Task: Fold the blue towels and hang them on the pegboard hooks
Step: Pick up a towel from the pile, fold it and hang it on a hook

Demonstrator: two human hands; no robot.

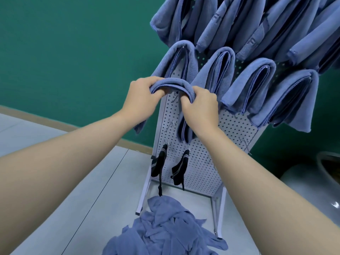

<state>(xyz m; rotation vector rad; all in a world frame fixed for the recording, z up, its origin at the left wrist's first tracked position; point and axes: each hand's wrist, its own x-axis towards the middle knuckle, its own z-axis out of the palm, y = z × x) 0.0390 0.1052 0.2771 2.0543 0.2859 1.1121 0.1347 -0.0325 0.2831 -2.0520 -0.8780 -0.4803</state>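
Note:
A folded blue towel [173, 85] arches in front of the upper left of the white pegboard [202, 159], its two ends hanging down on either side. My left hand [142, 99] grips its left part and my right hand [199, 109] grips its right part, fingers curled under the fold. A bare metal hook [175, 97] shows just under the arch. Several folded blue towels [253, 85] hang over hooks in rows above and to the right. A heap of unfolded blue towels [165, 229] lies on the floor at the pegboard's foot.
Two black socks [179, 168] hang from low hooks on the pegboard. More bare hooks [245, 144] stick out lower on the board. A green wall [73, 52] stands behind, over a pale tiled floor [82, 181]. A grey rounded object [312, 183] sits at the right.

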